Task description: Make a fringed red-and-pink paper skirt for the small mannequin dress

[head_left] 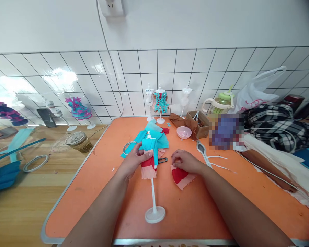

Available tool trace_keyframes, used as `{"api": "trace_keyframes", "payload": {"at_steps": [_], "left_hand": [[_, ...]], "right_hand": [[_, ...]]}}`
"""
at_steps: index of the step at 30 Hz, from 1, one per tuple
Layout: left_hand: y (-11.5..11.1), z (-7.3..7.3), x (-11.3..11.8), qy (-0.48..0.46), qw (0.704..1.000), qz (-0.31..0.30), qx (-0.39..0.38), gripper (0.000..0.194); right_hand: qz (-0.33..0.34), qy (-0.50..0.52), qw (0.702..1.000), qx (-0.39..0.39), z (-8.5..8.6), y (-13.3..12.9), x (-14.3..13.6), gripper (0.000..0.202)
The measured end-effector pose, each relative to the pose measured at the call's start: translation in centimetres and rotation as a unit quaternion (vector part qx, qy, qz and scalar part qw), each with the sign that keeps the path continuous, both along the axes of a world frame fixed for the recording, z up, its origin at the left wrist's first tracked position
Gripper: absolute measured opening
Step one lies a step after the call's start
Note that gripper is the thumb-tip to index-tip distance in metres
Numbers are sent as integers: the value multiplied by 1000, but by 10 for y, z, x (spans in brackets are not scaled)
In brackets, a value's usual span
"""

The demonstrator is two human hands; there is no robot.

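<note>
A small white dress form (153,195) stands on a round base in front of me, dressed in turquoise, red and pink cloth-like pieces. My left hand (136,158) grips its dressed body from the left, the thumb lying across the front over the turquoise and red layers. To the right, my right hand (183,160) has its fingers curled on a red and pink piece (181,177) with a fringed lower edge, just above the table. Dark scissors handles (162,160) show behind the form. Turquoise sheets (161,139) lie behind it, near a ring of tape or wire (129,147).
On the orange table (105,192), a pink bowl (184,132) and a brown box (199,125) stand behind my right hand. Several more dress forms (161,103) line the tiled wall. A jar (78,141) sits left; a jug (221,103) and piled cloth are right.
</note>
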State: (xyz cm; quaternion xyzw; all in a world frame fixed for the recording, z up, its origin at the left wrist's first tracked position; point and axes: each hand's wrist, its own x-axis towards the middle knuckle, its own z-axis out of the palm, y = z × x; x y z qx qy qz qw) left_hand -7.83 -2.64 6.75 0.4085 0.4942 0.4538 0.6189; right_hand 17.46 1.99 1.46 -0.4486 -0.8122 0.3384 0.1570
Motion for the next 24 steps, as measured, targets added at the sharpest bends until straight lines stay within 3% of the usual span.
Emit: {"api": "trace_keyframes", "payload": {"at_steps": [4,7,11,16,20,22,24], "left_hand": [[0,1,-1,10,1000,1,20,75],[0,1,-1,19,1000,5,21,78],[-1,1,0,27,1000,13,8,83],[-3,3,1,40,999,-14,23,77],[-5,5,4,59,998,-6,14,81],[-4,4,4,80,997,-4,1,89],[-2,1,3,129,992,-11,-6,91]], "right_hand": [[30,156,979,-128,21,-7,7,15],[81,345,899,-257,42,-19,11,25],[154,473,821,-279,61,-38,11,27],[219,511,771,-310,72,-56,13,27],[209,512,773,-312,74,-55,17,33],[166,485,807,-292,71,-48,19,34],[111,424,869,-230,65,-37,19,28]]}}
